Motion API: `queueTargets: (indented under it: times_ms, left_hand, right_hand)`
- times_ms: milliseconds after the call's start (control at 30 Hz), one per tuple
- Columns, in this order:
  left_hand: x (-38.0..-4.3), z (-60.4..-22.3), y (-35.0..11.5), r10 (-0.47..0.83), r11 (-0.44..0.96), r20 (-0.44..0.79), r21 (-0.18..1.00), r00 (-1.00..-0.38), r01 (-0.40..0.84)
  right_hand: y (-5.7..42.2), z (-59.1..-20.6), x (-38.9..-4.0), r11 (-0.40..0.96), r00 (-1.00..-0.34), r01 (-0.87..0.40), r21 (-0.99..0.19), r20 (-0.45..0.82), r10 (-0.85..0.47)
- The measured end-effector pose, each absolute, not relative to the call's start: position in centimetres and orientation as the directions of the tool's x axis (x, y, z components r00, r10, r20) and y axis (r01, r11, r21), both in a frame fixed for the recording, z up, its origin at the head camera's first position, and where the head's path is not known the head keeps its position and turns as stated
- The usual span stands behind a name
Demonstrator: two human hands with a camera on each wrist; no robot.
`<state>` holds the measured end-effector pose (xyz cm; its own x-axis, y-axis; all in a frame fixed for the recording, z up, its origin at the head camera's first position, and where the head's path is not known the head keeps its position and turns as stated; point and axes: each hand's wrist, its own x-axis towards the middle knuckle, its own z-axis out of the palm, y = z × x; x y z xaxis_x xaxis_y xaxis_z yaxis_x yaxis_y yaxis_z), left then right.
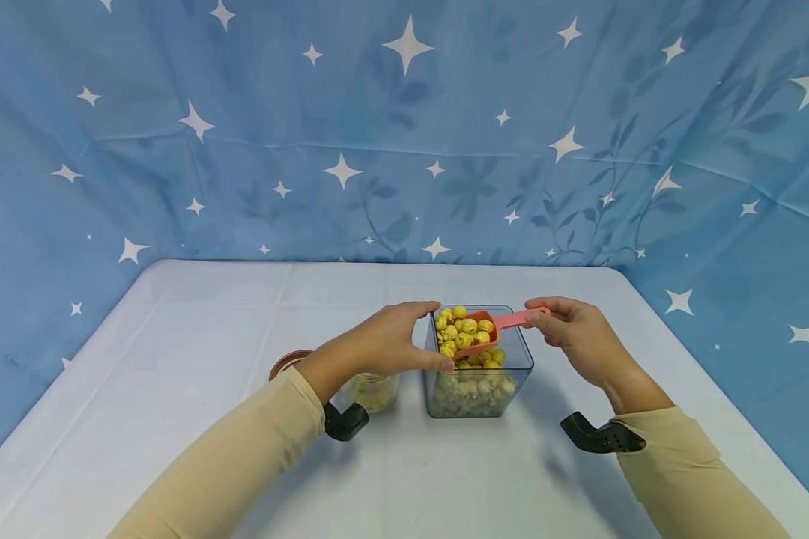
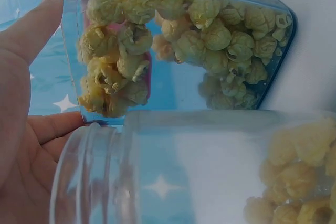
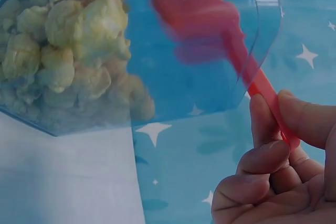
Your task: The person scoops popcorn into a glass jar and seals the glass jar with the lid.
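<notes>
A clear square plastic container point(image 1: 517, 350) holds yellow popcorn point(image 1: 477, 387). My left hand point(image 1: 384, 343) spans its left side, thumb at the near rim and fingers at the far rim. My right hand point(image 1: 583, 343) pinches the end of a pink scoop point(image 1: 512, 320) by its handle, between thumb and fingers, as the right wrist view also shows. The scoop's bowl sits inside the container near the top, heaped with popcorn. Through the container wall in the left wrist view, popcorn point(image 2: 113, 64) shows near the rim, with more lying at the bottom.
Just left of the container stands a clear jar point(image 1: 377, 393) without a lid, some popcorn point(image 2: 302, 174) in its bottom. Partly hidden behind my left forearm is a reddish-brown round rim point(image 1: 285, 362). A white cloth covers the table point(image 1: 209, 337); a blue starry curtain point(image 1: 404, 112) hangs behind.
</notes>
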<state>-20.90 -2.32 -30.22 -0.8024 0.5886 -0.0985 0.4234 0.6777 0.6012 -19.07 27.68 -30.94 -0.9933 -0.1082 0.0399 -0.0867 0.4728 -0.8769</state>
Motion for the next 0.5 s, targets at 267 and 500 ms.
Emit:
queueTargets:
  times_ms: [267,500]
  left_hand:
    - [-21.0,-30.3,-2.3,0.583,0.68,-0.099,0.603,-0.807,0.417]
    - [-20.9,-30.2,-2.3,0.58,0.681,-0.105,0.606,-0.808,0.41]
  right_hand:
    - [28.4,-31.4,-19.2,0.303,-0.991,-0.064,-0.951,0.026,-0.128]
    - [29.0,-31.6,-19.1,0.117,-0.987,-0.075,-0.99,0.057,-0.15]
